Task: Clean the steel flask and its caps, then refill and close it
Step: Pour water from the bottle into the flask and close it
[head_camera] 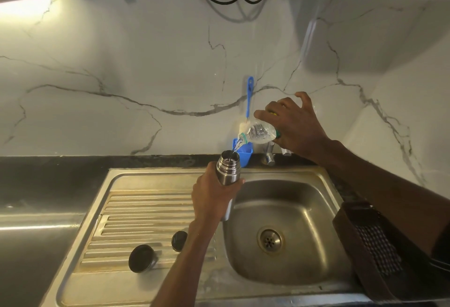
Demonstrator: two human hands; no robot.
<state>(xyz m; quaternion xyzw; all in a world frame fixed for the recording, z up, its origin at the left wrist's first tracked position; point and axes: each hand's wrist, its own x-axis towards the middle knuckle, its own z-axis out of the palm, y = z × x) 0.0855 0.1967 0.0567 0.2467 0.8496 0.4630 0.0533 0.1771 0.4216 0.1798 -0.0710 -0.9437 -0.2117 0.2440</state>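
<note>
1. One steel flask [228,169] stands upright in the air over the left rim of the sink bowl [287,211], uncapped, with a ribbed, threaded neck, a brushed silver body and an open mouth showing a bright inner wall.
2. The left hand [211,193] grips the flask round its middle, fingers wrapped behind it and a fingertip showing at its right side.
3. The right hand [293,128] holds a clear plastic bottle [258,134] tipped neck-down to the left, thumb and fingers curled round its body, the little finger lifted.
4. A thin stream of water [235,148] runs from the bottle's neck into the flask's mouth.
5. Two dark round caps lie on the ridged drainboard [146,211] left of the bowl: the larger cap [142,258] nearer the camera, the smaller cap [179,241] just right of it, apart from each other.
6. Behind the flask a blue holder [244,154] sits against the marble-patterned wall [146,75], with a blue-handled bottle brush [248,97] standing up from it.
7. A steel tap [269,154] rises at the sink's back edge, partly hidden by the right wrist.
8. A dark brown perforated basket [375,248] rests on the sink's right side, under the right forearm.
</note>
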